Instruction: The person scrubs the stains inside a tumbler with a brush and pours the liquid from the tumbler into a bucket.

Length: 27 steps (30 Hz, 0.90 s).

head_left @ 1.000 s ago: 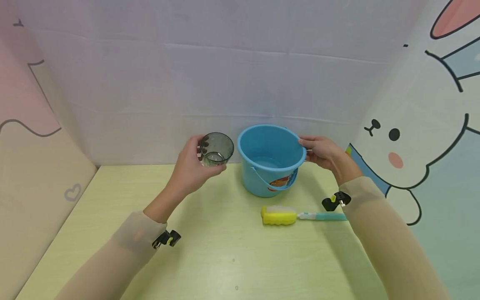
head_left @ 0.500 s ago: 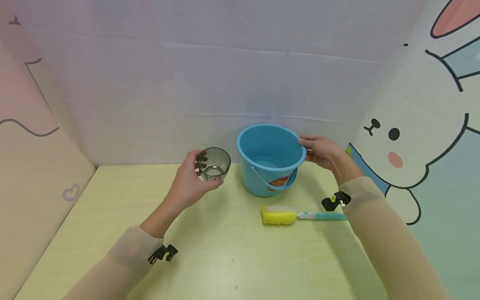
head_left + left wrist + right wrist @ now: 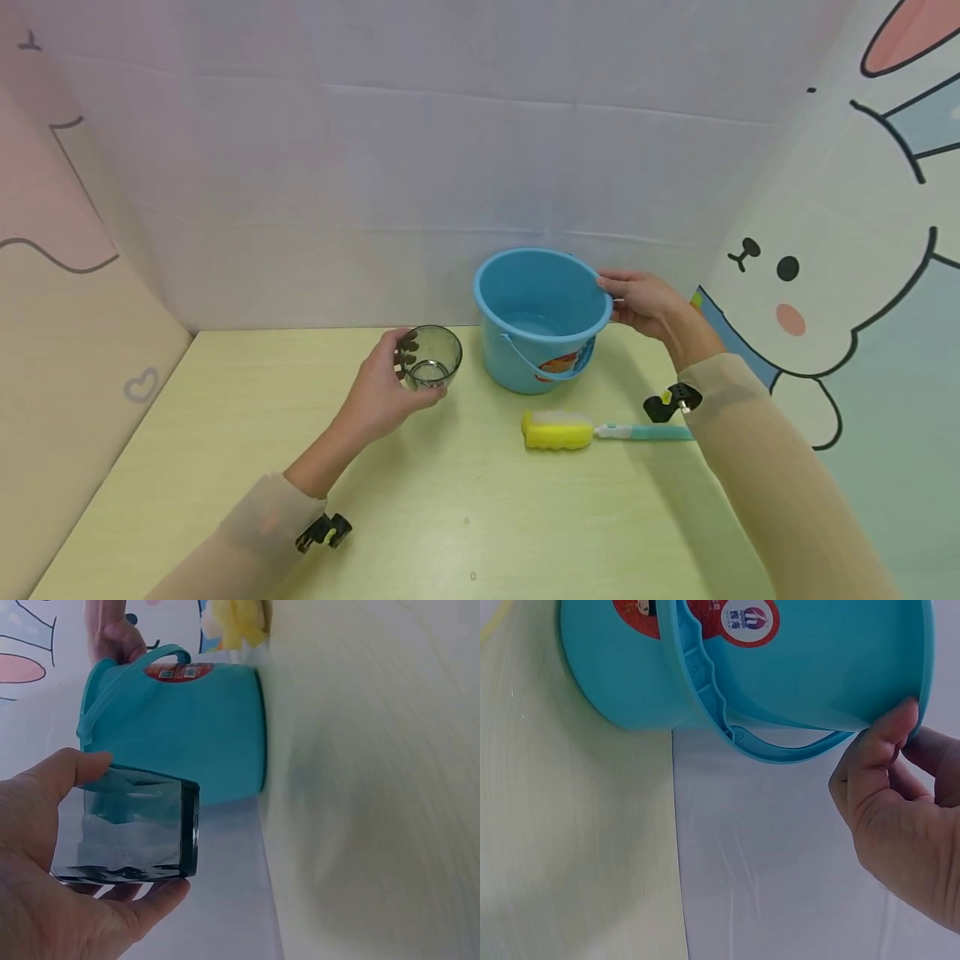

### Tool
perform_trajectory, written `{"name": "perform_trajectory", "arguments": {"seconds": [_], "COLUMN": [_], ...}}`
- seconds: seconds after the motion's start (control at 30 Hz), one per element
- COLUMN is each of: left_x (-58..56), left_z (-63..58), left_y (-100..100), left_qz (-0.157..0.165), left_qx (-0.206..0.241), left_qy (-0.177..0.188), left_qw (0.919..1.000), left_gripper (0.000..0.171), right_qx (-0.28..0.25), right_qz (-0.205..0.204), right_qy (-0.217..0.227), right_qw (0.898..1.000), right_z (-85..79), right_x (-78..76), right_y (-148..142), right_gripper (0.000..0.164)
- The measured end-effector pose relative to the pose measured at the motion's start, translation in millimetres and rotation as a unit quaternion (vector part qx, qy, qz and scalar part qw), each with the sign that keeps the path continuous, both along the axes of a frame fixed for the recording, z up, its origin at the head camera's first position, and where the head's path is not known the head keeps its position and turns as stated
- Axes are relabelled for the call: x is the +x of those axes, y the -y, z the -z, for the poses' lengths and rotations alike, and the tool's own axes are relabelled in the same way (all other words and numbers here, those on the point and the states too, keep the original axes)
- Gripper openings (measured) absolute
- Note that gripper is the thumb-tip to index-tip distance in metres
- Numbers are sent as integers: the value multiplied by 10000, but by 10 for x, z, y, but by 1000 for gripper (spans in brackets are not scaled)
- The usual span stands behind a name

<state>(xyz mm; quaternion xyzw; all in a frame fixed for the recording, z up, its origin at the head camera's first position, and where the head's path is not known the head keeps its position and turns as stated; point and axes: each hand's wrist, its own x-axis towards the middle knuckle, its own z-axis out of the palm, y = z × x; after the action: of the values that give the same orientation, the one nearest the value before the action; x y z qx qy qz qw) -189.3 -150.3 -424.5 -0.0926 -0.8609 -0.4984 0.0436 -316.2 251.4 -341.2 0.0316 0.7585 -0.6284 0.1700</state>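
A smoky, see-through glass cup (image 3: 435, 354) is in my left hand (image 3: 381, 393), with the thumb on one side and curled fingers on the other. In the left wrist view the glass (image 3: 139, 825) is held above the table, apart from its surface. Just right of it stands a light blue bucket (image 3: 512, 354) with a hanging handle and a red label. My right hand (image 3: 647, 307) pinches the bucket's rim at its right side. The right wrist view shows thumb and fingers at the rim, close to where the handle (image 3: 780, 754) joins.
A brush (image 3: 558, 431) with a yellow sponge head and teal handle lies in front of the bucket; the right sleeve hides its handle's end. The pale yellow table (image 3: 420, 517) meets a white cloth wall (image 3: 360, 183) behind. Printed panels stand at both sides.
My left hand has lowered the glass cup, bringing it down and slightly left in the head view. The right hand and the bucket have stayed in place.
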Motion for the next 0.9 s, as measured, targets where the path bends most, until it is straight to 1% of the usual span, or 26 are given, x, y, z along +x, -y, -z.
{"name": "perform_trajectory", "arguments": {"seconds": [0.33, 0.7, 0.9], "left_x": [33, 96, 113], "left_z": [182, 330, 401], "left_y": [11, 3, 10], "left_qz": [78, 116, 147], "left_qx": [-183, -329, -373], "left_qy": [136, 254, 318], "left_qw": [9997, 9991, 9987], "left_gripper": [95, 93, 93], "right_qx": [16, -57, 1], "right_qz": [11, 85, 45], "right_qy": [-10, 12, 27], "right_qw": [10000, 9999, 10000], "right_z": [-5, 2, -8], "right_x": [1, -14, -10], "right_y": [1, 2, 3], "right_gripper": [57, 59, 58]}}
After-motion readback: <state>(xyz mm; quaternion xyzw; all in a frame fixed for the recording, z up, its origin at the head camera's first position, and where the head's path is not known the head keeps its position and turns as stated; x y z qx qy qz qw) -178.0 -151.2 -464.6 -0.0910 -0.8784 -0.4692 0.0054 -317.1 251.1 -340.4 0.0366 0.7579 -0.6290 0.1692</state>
